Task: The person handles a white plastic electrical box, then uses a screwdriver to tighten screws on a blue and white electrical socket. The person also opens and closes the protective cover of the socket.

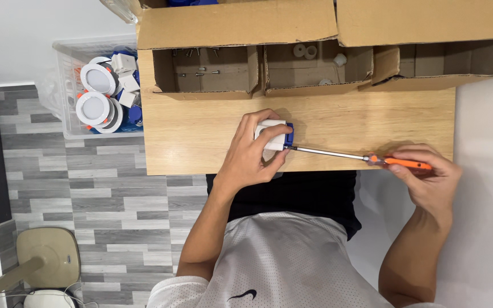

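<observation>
My left hand (255, 154) grips a small white box-shaped part with a blue end (275, 136), pressing it onto the wooden table (201, 131). My right hand (429, 177) holds the orange handle of a long screwdriver (366, 158). Its metal shaft runs left and its tip touches the blue end of the part. My fingers hide most of the part's near side.
Three open cardboard boxes line the table's far edge: one with screws (203, 71), one with small white rings (315, 65), one that looks empty (446, 63). A clear plastic bin (67, 85) of round white lamps stands on the floor at left. A beige stool base (47, 256) is at lower left.
</observation>
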